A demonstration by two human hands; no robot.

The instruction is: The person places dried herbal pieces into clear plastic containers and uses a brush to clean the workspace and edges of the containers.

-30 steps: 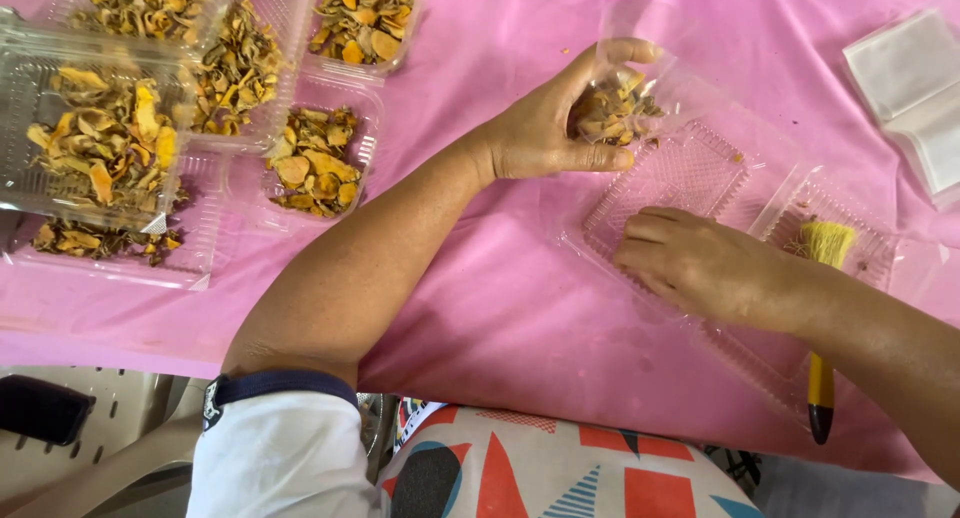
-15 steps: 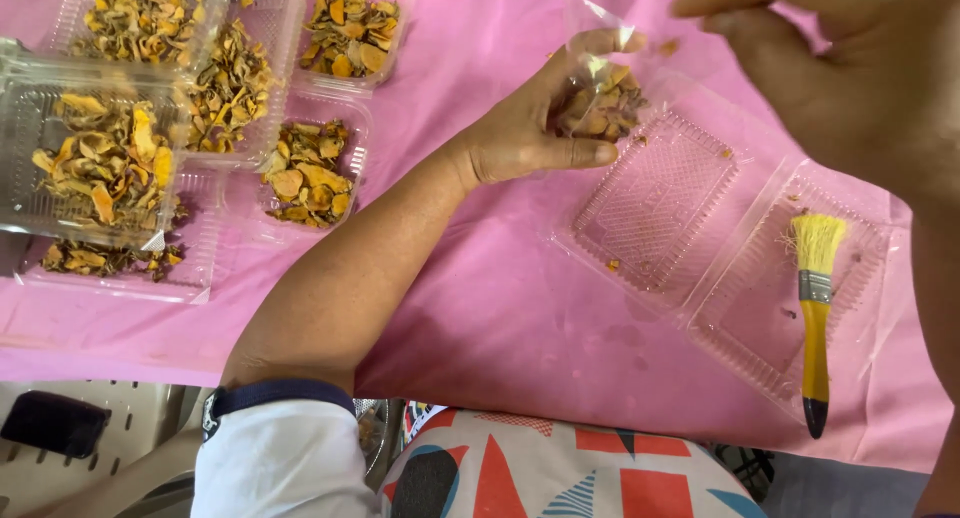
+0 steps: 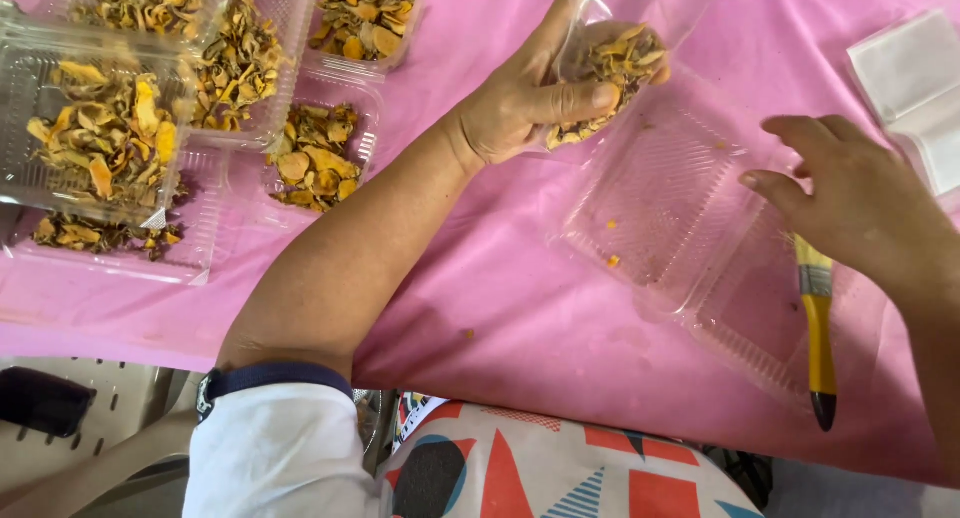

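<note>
Pink-covered desk (image 3: 500, 308): one clear bag of dried yellow slices (image 3: 605, 63) at 12 o'clock, clasped in left hand (image 3: 525, 103); right hand (image 3: 850, 198) at 3 o'clock, fingers spread, holding nothing, above one emptied hinged clear tray (image 3: 670, 203); one yellow-handled brush (image 3: 818, 323) at 4 o'clock; four filled trays (image 3: 110, 143) at 10 o'clock.

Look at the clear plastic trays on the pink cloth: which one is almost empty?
The open hinged tray under the right hand, beside the yellow-handled brush. It holds only a few crumbs; the trays at upper left are full of dried yellow slices.
</note>
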